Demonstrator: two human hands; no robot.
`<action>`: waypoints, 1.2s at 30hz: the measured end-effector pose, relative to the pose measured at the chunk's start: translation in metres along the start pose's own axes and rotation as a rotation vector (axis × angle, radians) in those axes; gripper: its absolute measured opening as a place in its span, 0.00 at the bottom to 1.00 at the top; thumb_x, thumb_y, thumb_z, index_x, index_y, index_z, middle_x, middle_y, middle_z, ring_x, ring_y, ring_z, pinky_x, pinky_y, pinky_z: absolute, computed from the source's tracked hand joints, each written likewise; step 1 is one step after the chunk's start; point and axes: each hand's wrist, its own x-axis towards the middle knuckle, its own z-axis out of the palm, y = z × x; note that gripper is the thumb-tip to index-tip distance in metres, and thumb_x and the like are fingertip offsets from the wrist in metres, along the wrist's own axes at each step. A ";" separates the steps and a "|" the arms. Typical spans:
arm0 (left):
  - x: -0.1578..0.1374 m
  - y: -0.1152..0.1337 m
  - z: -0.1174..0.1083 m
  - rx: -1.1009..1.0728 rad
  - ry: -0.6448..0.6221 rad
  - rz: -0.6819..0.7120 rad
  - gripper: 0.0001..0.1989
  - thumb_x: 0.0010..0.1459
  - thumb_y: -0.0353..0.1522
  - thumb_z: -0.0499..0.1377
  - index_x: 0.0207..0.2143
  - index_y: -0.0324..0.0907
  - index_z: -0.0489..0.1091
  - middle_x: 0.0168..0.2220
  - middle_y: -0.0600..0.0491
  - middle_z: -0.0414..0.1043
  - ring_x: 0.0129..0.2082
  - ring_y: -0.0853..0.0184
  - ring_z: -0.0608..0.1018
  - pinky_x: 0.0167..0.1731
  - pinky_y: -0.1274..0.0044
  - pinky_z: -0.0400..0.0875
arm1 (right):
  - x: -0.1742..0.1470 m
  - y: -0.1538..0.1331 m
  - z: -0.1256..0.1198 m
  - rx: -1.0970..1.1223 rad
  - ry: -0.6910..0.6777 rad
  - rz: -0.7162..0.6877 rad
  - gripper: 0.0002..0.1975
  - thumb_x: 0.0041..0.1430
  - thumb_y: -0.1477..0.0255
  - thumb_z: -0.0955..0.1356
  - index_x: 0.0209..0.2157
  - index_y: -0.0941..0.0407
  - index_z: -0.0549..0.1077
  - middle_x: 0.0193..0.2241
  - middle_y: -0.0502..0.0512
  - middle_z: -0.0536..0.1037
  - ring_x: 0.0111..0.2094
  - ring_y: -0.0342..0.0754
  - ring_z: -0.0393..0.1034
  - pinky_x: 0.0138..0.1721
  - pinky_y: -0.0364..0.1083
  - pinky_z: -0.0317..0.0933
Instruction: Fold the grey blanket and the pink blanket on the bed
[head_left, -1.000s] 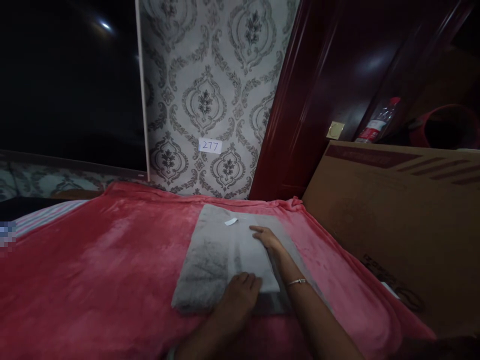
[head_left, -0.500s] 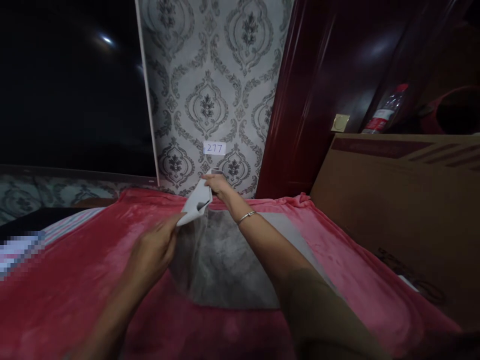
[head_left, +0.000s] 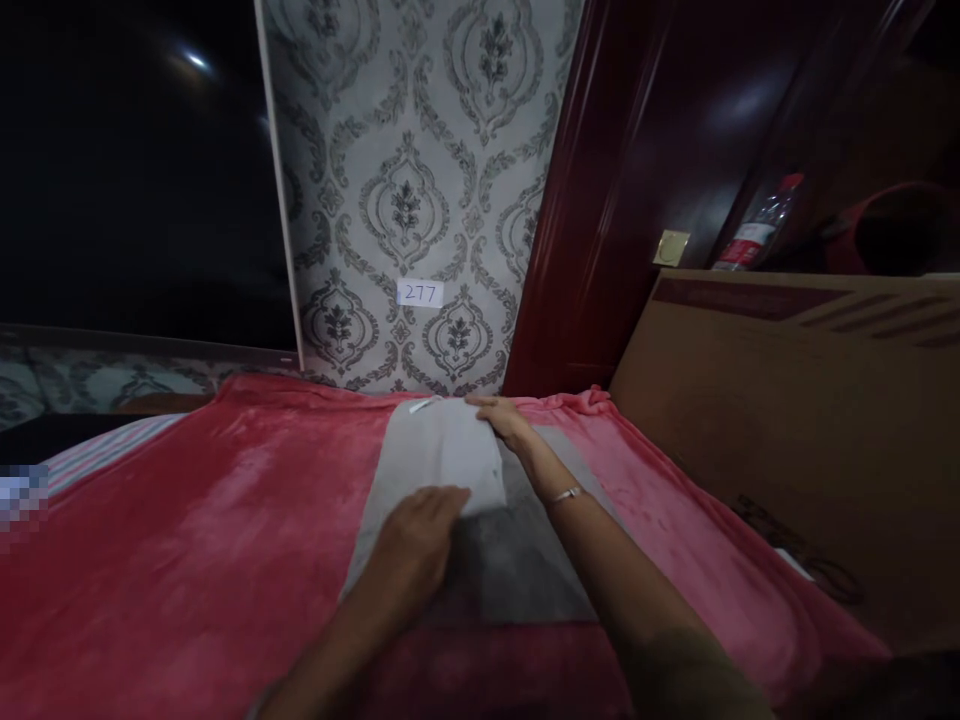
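Note:
A white folded piece (head_left: 457,440), cloth or thin sheet I cannot tell, is spread above a grey sheet (head_left: 536,575) on a pink plush blanket (head_left: 285,530). A small pale tag or strip (head_left: 424,405) shows at its far left corner. My left hand (head_left: 421,535) is closed on its near edge, the thumb hidden. Over at the far right corner, my right hand (head_left: 501,418) grips the same piece, with a thin bracelet on that wrist. The white piece partly covers the grey sheet, whose lighter left part shows beside it.
Behind the blanket stands a patterned wall with a paper label (head_left: 420,292) reading 277. A large cardboard box (head_left: 750,400) borders the right side, with a bottle (head_left: 757,230) behind its top edge. A dark screen (head_left: 142,180) fills the upper left. Striped fabric (head_left: 112,450) lies at the left.
Both hands have moved right with the white piece, the right hand also lower. The piece was bunched and tilted up; now it hangs flatter over the grey sheet. The view has shifted slightly.

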 end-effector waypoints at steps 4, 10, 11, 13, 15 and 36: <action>-0.006 0.030 0.072 0.065 -0.396 0.022 0.21 0.60 0.22 0.50 0.53 0.41 0.70 0.50 0.44 0.75 0.49 0.58 0.75 0.48 0.66 0.72 | -0.046 0.066 -0.041 -0.030 0.056 0.153 0.25 0.40 0.83 0.65 0.42 0.60 0.80 0.18 0.45 0.73 0.19 0.40 0.61 0.26 0.39 0.58; -0.027 0.033 0.104 0.136 -0.442 0.058 0.24 0.62 0.22 0.50 0.59 0.43 0.66 0.59 0.41 0.67 0.58 0.56 0.68 0.55 0.63 0.64 | -0.047 0.110 -0.048 0.002 0.057 0.173 0.30 0.46 0.75 0.67 0.55 0.60 0.74 0.32 0.52 0.79 0.28 0.44 0.70 0.34 0.43 0.65; -0.028 0.032 0.103 0.140 -0.449 0.061 0.25 0.62 0.22 0.50 0.60 0.44 0.66 0.59 0.41 0.67 0.59 0.56 0.68 0.56 0.63 0.65 | -0.041 0.111 -0.046 0.003 0.059 0.163 0.31 0.46 0.75 0.68 0.55 0.58 0.74 0.37 0.53 0.80 0.32 0.45 0.72 0.37 0.44 0.66; -0.029 0.029 0.101 0.144 -0.451 0.064 0.26 0.61 0.21 0.50 0.60 0.45 0.65 0.60 0.43 0.67 0.59 0.56 0.68 0.56 0.63 0.65 | -0.028 0.111 -0.042 -0.002 0.064 0.143 0.31 0.45 0.76 0.69 0.55 0.56 0.74 0.44 0.55 0.80 0.39 0.47 0.74 0.43 0.45 0.67; -0.029 0.028 0.101 0.133 -0.422 0.067 0.27 0.61 0.20 0.50 0.60 0.47 0.65 0.60 0.44 0.67 0.59 0.57 0.69 0.56 0.64 0.65 | -0.019 0.112 -0.036 -0.020 0.075 0.128 0.32 0.43 0.79 0.68 0.55 0.57 0.74 0.49 0.56 0.78 0.44 0.48 0.74 0.47 0.46 0.67; -0.031 0.042 0.123 0.105 -0.368 0.135 0.24 0.64 0.24 0.50 0.61 0.45 0.65 0.61 0.42 0.66 0.60 0.56 0.69 0.58 0.60 0.64 | -0.012 0.129 -0.044 -0.316 0.171 0.080 0.37 0.41 0.84 0.63 0.57 0.58 0.72 0.55 0.57 0.75 0.55 0.48 0.70 0.58 0.46 0.60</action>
